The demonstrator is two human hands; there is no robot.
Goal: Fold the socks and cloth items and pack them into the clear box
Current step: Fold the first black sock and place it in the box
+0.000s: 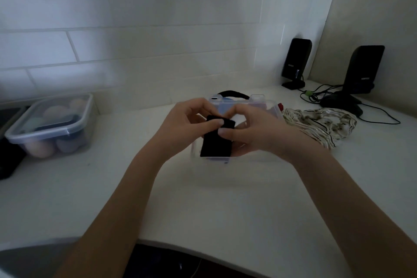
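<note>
Matt black cloth (217, 140); clear glossy plastic box (274, 108); smooth white counter (203, 205).

The clear box (274, 109) sits mid-counter (225, 205), lidded container (52, 124) far left, crumpled cloth (320, 123) right, speakers (295, 63) behind.

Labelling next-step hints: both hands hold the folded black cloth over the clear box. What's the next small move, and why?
Probably lower the black cloth into the clear box and let go. It already looks folded into a compact rectangle, the left hand and right hand pinch it right above the open box, and the patterned cloth waits alongside.

Folded black sock (217, 140) held over clear box (274, 109).
</note>
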